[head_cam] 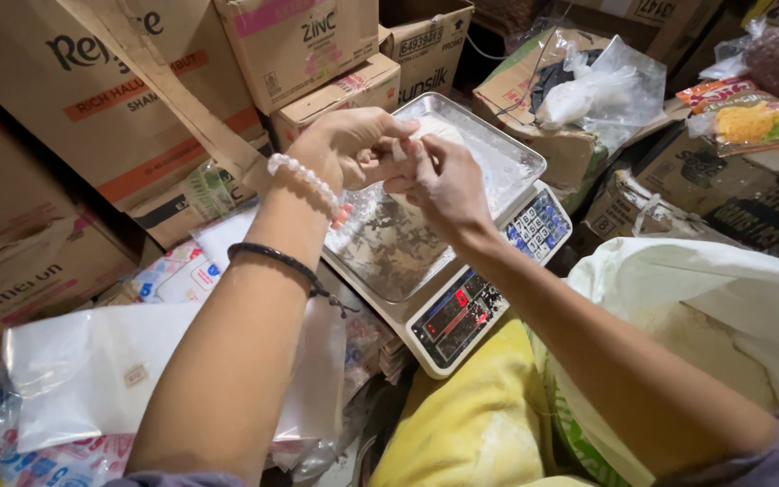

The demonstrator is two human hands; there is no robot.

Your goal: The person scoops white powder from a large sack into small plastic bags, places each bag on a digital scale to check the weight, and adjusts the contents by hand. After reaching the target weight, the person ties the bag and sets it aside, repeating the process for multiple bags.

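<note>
Over the scale's steel tray [380,257], her left hand [340,144] and right hand [448,185] meet, fingers pinched together on what looks like a small clear bag [407,149] of white powder, mostly hidden. An open white sack [723,298] sits right.

Silver scale tray [516,158]; blue keypad [538,225] (red display digits [453,316]); white sack [723,298].

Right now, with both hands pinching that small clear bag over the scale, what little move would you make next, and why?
Probably finish closing the bag's neck: the left hand and right hand meet at the top of the small clear bag, which sits over the metal tray of the scale, apparently already filled with white powder.
</note>
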